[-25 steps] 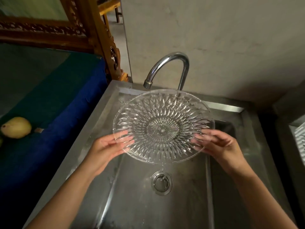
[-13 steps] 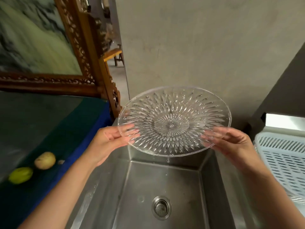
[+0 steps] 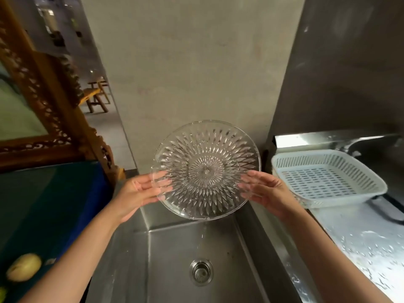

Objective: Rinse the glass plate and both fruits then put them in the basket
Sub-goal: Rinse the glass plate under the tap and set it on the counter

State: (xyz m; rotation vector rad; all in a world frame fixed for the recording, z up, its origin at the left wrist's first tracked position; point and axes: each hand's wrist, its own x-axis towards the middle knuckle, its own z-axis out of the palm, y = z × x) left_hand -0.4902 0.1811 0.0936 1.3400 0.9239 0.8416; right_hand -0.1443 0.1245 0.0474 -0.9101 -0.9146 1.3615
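Observation:
The clear cut-glass plate [image 3: 206, 169] is tilted upright over the steel sink [image 3: 172, 265], and a thin stream of water drips from its lower edge. My left hand [image 3: 140, 192] holds its left rim and my right hand [image 3: 265, 192] holds its right rim, fingers behind the glass. A yellowish fruit [image 3: 23, 267] lies on the blue-green counter at the lower left. A sliver of a green fruit [image 3: 2, 294] shows at the left edge below it. The white slotted plastic basket [image 3: 328, 159] stands empty on the wet steel counter to the right of the plate.
The sink drain [image 3: 201, 272] lies below the plate. A carved wooden frame [image 3: 54, 99] rises at the left behind the blue-green counter [image 3: 50, 206]. A grey wall stands behind the sink. The steel counter [image 3: 367, 243] by the basket is covered in water drops.
Both hands have lifted the plate up out of the sink and carried it a little to the right. The view rose, so the tap is hidden and the basket is fully in sight.

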